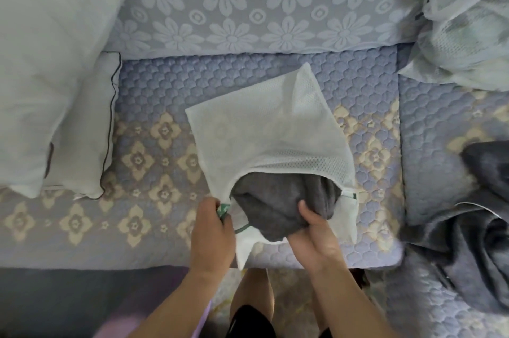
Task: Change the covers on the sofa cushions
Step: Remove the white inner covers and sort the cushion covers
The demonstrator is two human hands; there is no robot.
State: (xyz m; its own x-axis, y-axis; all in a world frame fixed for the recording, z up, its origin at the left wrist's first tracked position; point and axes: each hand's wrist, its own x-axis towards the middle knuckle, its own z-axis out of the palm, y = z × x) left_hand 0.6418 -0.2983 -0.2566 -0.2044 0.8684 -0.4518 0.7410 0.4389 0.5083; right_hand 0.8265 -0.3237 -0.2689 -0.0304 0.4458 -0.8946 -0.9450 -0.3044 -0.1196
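- The white mesh laundry bag (271, 134) lies on the sofa seat (154, 84), toward the front edge at the middle of the seat, with its mouth facing the person.
- Contents: a folded grey cushion cover (275, 200), half out of the mouth. Whether anything lies deeper in the bag cannot be told.
- The left hand (212, 230) pinches the bag rim at the green-trimmed zip end, keeping the mouth open.
- The right hand (311, 230) has thumb and fingers curled round the exposed end of the grey cushion cover.
- Handling judgement: the cover appears soft, thick and limp, light, not fragile. It will sag and unfold once free, so grip a full handful of the fold, not a single layer.
- The mesh is thin and light and would likely drag along with the cover; anchor it at the rim or zip end.
- A bare white cushion insert (41, 62) leans at the left end of the sofa seat.
- More grey fabric (479, 241) lies heaped at the right end, with a second mesh bundle (468, 29) at the back right corner.
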